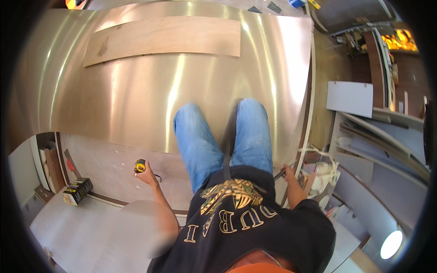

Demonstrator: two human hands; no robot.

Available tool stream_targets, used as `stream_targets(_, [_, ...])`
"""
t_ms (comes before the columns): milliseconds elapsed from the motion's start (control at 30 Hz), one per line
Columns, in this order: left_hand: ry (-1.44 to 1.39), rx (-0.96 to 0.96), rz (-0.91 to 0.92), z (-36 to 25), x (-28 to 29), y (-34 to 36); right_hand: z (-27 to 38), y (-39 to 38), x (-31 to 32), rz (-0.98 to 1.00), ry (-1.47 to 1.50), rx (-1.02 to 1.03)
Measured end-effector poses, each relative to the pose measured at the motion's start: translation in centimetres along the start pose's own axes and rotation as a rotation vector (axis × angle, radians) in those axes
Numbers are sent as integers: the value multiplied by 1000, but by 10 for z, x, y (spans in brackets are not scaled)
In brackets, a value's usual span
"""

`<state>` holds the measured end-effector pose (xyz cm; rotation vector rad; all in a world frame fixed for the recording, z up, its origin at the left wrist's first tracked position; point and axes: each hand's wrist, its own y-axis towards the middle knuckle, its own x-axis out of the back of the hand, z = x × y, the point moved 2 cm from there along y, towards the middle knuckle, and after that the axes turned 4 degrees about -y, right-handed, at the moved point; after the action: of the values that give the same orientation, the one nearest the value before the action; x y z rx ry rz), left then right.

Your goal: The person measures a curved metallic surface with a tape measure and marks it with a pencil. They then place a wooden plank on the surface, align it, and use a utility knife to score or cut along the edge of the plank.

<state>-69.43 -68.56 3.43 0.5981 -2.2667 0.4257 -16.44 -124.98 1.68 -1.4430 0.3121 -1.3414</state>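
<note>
My left hand (146, 174) is closed on a yellow and black tape measure (139, 165), held out left of my legs near the front edge of a large brushed metal sheet (136, 95). My right hand (287, 175) grips a thin dark object (280, 173) beside my right thigh; what it is I cannot make out. My jeans-clad knees (248, 113) rest on the metal. Farther forward, a long pale plywood board (161, 38) lies across the sheet.
A dark box (77, 191) and a red-handled tool (70, 164) sit at the lower left. A white panel (349, 98), stacked boards (382, 136) and tangled white cables (327, 154) are on the right. A blue container (297, 2) stands beyond the sheet.
</note>
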Motion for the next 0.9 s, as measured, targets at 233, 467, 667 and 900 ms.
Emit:
stream_targets(233, [-43, 91, 54, -18, -14, -9, 22, 40, 20, 68, 117, -48])
stream_targets(467, [-2, 80, -1, -27, -43, -1, 278, -47, 7, -725, -299, 1169])
stream_targets(667, [-86, -211, 183, -144, -120, 0, 570, -111, -213, -223, -373, 1688])
stream_targets(900, [-195, -96, 555, -252, -194, -27, 818, 6, -425, -309, -629, 1770])
